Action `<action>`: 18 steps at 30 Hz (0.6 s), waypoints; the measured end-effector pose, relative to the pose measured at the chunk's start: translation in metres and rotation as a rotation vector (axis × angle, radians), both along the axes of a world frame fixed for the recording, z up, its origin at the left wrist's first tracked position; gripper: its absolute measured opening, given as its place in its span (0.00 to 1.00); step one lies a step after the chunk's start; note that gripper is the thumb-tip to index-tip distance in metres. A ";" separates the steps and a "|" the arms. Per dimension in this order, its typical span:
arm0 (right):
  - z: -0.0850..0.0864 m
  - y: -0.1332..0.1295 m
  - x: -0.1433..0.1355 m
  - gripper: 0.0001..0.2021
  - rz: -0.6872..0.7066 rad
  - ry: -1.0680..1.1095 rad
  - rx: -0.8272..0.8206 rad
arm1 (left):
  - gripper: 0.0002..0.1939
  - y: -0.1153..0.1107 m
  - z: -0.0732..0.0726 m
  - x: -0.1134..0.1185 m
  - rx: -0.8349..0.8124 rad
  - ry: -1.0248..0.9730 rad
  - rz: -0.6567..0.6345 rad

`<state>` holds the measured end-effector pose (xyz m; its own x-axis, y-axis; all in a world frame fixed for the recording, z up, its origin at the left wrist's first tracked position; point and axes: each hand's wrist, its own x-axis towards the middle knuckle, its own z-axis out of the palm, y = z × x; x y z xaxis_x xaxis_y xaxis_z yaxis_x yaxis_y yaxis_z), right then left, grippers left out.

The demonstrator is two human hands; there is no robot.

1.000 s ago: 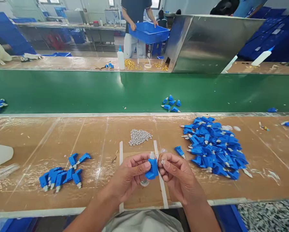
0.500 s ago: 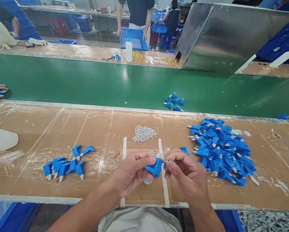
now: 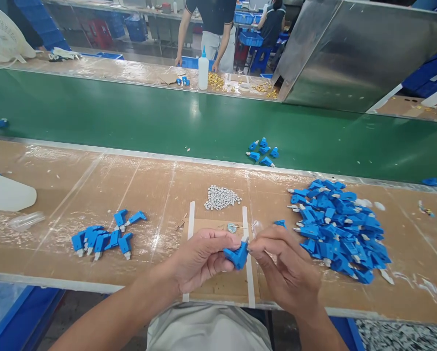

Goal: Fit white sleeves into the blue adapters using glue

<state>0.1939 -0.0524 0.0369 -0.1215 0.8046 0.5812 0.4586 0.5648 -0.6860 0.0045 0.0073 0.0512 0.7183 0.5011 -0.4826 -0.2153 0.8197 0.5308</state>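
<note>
In front of me my left hand (image 3: 205, 258) is closed around a blue plastic part (image 3: 237, 255), its pale tip pointing up. My right hand (image 3: 286, 265) pinches with thumb and fingers against the right side of this part. Whatever lies between those fingertips is hidden. Just behind the hands sits a small round clear dish (image 3: 232, 227) with a thin stick. Farther back is a pile of small grey pieces (image 3: 221, 197). A big heap of similar blue parts (image 3: 340, 226) lies to the right, and a smaller group (image 3: 101, 238) to the left.
A green conveyor belt (image 3: 130, 117) crosses behind the table, carrying several blue parts (image 3: 262, 150). White tape strips (image 3: 250, 278) mark the table before me. A white bottle (image 3: 203, 73) and a metal hood (image 3: 364, 53) stand beyond the belt. A person (image 3: 213, 29) stands there too.
My right fingertips, which showed a small grey piece beside the blue part, now press against its side. The blue part has turned. The other person's hand at the left belt edge is gone from view.
</note>
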 end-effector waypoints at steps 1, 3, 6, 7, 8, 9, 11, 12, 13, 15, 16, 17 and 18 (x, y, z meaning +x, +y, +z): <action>0.000 0.000 0.002 0.15 0.013 -0.044 0.038 | 0.08 0.001 -0.001 -0.001 -0.036 0.000 -0.012; 0.001 -0.001 0.006 0.16 0.035 -0.130 0.108 | 0.07 0.003 -0.004 -0.003 -0.118 0.000 -0.043; 0.004 -0.002 0.011 0.18 0.065 -0.240 0.164 | 0.06 0.006 -0.002 -0.004 -0.191 0.010 -0.084; 0.006 -0.002 0.013 0.19 0.087 -0.260 0.154 | 0.06 0.006 -0.001 -0.004 -0.182 0.024 -0.093; 0.007 -0.002 0.015 0.19 0.119 -0.257 0.124 | 0.06 0.006 0.002 -0.004 -0.159 0.042 -0.102; 0.009 -0.001 0.017 0.19 0.158 -0.225 0.077 | 0.06 0.006 0.004 -0.004 -0.125 0.063 -0.110; 0.011 0.003 0.020 0.15 0.260 -0.086 -0.063 | 0.08 0.006 0.009 -0.002 -0.051 0.098 -0.142; 0.011 0.006 0.021 0.12 0.310 0.001 -0.139 | 0.08 0.006 0.010 -0.001 -0.019 0.108 -0.161; 0.011 0.009 0.023 0.09 0.346 0.084 -0.213 | 0.09 0.006 0.012 0.000 0.008 0.117 -0.175; 0.011 0.015 0.026 0.06 0.380 0.209 -0.331 | 0.10 0.007 0.013 0.002 0.050 0.136 -0.184; 0.009 0.017 0.027 0.06 0.379 0.252 -0.373 | 0.10 0.008 0.013 0.003 0.069 0.143 -0.181; 0.008 0.020 0.028 0.07 0.378 0.284 -0.409 | 0.10 0.008 0.013 0.004 0.087 0.148 -0.172; 0.006 0.023 0.029 0.08 0.381 0.308 -0.443 | 0.11 0.009 0.012 0.005 0.104 0.152 -0.166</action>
<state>0.2227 -0.0298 0.0434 -0.3262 0.9093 0.2584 0.0277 0.2824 -0.9589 0.0094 0.0161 0.0633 0.7181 0.4353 -0.5430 0.0063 0.7762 0.6305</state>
